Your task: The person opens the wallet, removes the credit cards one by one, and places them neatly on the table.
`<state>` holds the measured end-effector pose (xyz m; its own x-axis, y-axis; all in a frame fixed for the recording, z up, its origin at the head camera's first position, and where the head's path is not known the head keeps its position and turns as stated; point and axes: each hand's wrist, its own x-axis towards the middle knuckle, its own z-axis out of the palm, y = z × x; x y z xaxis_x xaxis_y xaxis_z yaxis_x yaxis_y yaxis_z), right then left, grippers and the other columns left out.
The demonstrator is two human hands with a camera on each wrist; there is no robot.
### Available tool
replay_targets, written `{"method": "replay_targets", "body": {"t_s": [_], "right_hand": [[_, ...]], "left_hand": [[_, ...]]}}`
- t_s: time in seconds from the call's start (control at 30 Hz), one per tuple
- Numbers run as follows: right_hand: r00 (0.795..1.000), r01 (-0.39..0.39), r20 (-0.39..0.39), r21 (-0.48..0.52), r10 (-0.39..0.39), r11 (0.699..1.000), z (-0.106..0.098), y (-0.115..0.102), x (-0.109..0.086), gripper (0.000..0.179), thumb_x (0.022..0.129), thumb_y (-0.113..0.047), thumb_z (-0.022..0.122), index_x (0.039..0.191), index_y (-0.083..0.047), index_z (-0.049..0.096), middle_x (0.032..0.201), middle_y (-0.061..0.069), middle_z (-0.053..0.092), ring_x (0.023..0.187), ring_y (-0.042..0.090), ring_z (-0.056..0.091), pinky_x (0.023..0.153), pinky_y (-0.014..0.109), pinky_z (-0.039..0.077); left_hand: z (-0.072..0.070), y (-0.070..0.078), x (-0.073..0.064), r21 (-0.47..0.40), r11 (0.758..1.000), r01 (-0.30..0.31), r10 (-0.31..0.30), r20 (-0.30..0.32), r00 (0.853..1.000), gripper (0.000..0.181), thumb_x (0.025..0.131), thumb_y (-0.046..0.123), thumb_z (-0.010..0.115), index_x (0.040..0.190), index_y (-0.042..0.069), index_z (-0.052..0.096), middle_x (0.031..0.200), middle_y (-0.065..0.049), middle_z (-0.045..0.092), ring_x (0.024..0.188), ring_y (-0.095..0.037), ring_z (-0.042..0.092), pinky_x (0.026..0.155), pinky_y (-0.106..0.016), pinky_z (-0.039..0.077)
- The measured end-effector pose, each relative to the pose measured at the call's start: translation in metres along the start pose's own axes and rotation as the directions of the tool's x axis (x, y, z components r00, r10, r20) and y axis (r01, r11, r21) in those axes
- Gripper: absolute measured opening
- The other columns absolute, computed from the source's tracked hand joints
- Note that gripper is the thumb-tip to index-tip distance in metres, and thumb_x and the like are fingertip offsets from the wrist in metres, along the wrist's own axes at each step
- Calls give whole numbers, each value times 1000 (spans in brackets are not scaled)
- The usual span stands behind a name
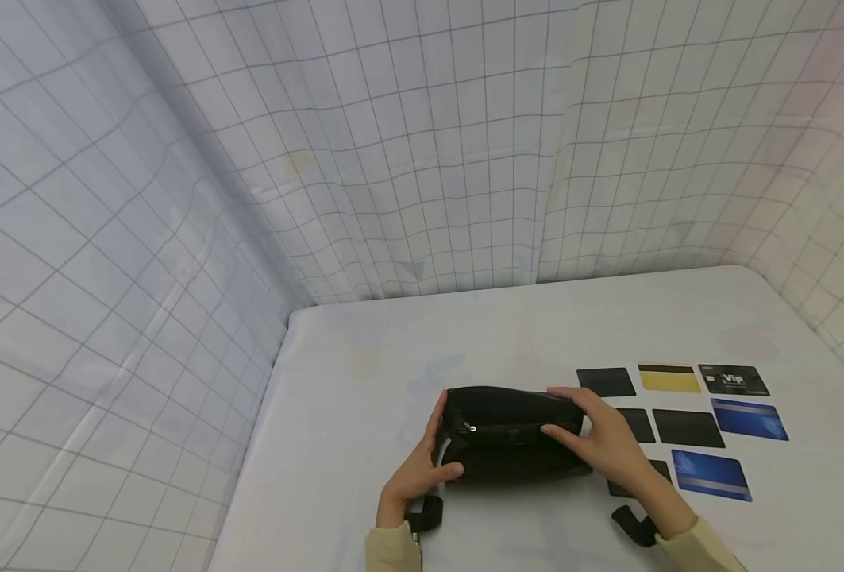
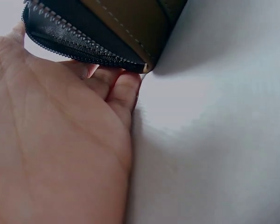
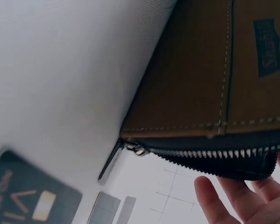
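Observation:
A long dark zip-around wallet (image 1: pixel 518 461) lies on the white table with its zip undone and its mouth gaping toward me. My left hand (image 1: pixel 418 470) holds its left end, thumb at the front and fingers along the side and behind. The right hand (image 1: pixel 613 441) pinches the far panel near the right end, thumb inside the mouth and fingers over the outer edge. In the right wrist view the wallet's brown stitched face (image 3: pixel 191 79) carries a dark label (image 3: pixel 269 46), and a zip pull (image 3: pixel 113 158) hangs at its corner. The wallet's inside is too dark to make out.
Several cards lie right of the wallet: a yellow card (image 1: pixel 669 380), a black VIP card (image 1: pixel 734 381), blue cards such as the lower blue card (image 1: pixel 711 475), and plain black ones, some partly behind the right hand. Gridded white curtains (image 1: pixel 422 159) enclose the table (image 1: pixel 336 397).

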<state>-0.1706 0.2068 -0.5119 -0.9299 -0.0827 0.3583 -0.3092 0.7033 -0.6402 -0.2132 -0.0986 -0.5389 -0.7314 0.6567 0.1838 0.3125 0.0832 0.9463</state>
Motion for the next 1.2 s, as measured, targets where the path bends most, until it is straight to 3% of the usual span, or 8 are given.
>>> {"method": "replay_targets", "body": {"t_s": [0.23, 0.37, 0.6, 0.8, 0.97, 1.1, 1.2], "right_hand": [[997, -29, -69, -24, 28, 999, 1, -5, 8, 39, 76, -38, 75, 111, -25, 63, 109, -5, 64, 98, 17, 61, 78, 42, 50], [996, -36, -87, -41, 32, 999, 2, -5, 14, 30, 76, -40, 74, 101, -27, 64, 100, -9, 66, 88, 11, 63, 71, 35, 50], [995, -76, -68, -53, 72, 996, 2, -5, 21, 21, 76, -38, 74, 91, -27, 63, 90, -9, 67, 74, 9, 61, 62, 28, 46], [996, -80, -30, -18, 79, 997, 0, -6, 23, 23, 77, -37, 74, 93, -26, 62, 91, -8, 66, 80, 11, 61, 67, 33, 48], [996, -92, 6, 39, 92, 995, 1, -1, 21, 30, 80, -43, 69, 102, -26, 60, 101, -7, 65, 93, 14, 60, 76, 40, 48], [989, -137, 78, 99, 129, 986, 0, 2, 16, 44, 80, -48, 68, 116, -25, 56, 117, -1, 59, 110, 22, 54, 85, 50, 44], [981, -125, 168, 159, 98, 979, -1, 4, 10, 66, 76, -41, 75, 132, -24, 45, 133, 5, 46, 124, 31, 41, 90, 62, 36]], "left_hand": [[-1, -27, 1, 17, 1000, -15, 16, -12, 1000, 92, 86, 52, 56, 149, 29, -6, 156, 7, -8, 142, -26, 0, 105, -64, 11], [-2, -32, 1, 27, 999, -35, 35, -12, 999, 93, 85, 60, 53, 150, 28, -6, 156, 6, -7, 142, -23, 2, 105, -63, 14], [-2, -30, 0, -17, 999, -36, 36, -8, 999, 97, 83, 54, 61, 150, 28, -4, 156, 5, -1, 141, -26, 13, 110, -39, 23], [-1, -27, 1, -70, 997, 18, -19, -21, 1000, 96, 82, 47, 65, 149, 32, -1, 156, 6, 2, 141, -28, 14, 109, -46, 23], [-1, -27, 1, -79, 997, 23, -25, -25, 999, 94, 83, 45, 66, 149, 32, 0, 156, 2, 2, 141, -29, 14, 108, -52, 22], [-1, -27, 1, -78, 996, 45, -46, -17, 999, 93, 84, 44, 65, 149, 33, -1, 156, 2, 1, 141, -29, 13, 109, -52, 21], [-2, -24, 1, -77, 995, 58, -58, -5, 998, 92, 85, 42, 64, 149, 34, -2, 156, 1, 3, 141, -28, 15, 108, -52, 21]]}}
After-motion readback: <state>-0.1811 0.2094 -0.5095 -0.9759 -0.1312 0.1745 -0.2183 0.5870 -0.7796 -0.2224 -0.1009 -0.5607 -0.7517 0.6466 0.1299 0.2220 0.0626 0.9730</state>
